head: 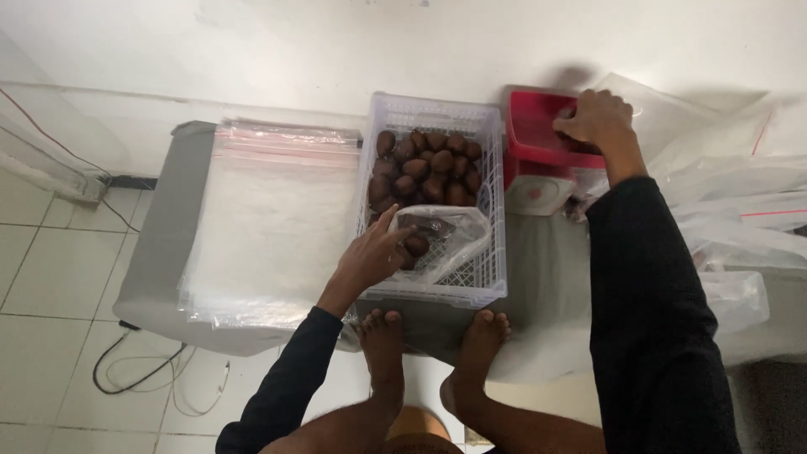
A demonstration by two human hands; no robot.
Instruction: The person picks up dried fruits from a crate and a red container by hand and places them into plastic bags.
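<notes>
A white plastic crate (496, 210) stands on a low grey table and holds several dark brown scaly fruits (429, 160). My left hand (374, 252) reaches into the crate's near end and grips a brown fruit (416, 245) beside a clear plastic bag (458, 240) lying in the crate. My right hand (595, 118) rests on the far edge of a red tray (534, 130) that sits on a small white scale (538, 192) right of the crate; whether its fingers grip anything is hidden.
A stack of clear zip bags (269, 219) covers the grey table (160, 244) left of the crate. More clear bags (740, 193) are piled at the right. My bare feet (433, 345) touch the table's near edge. Cables (134, 370) lie on the tiled floor at left.
</notes>
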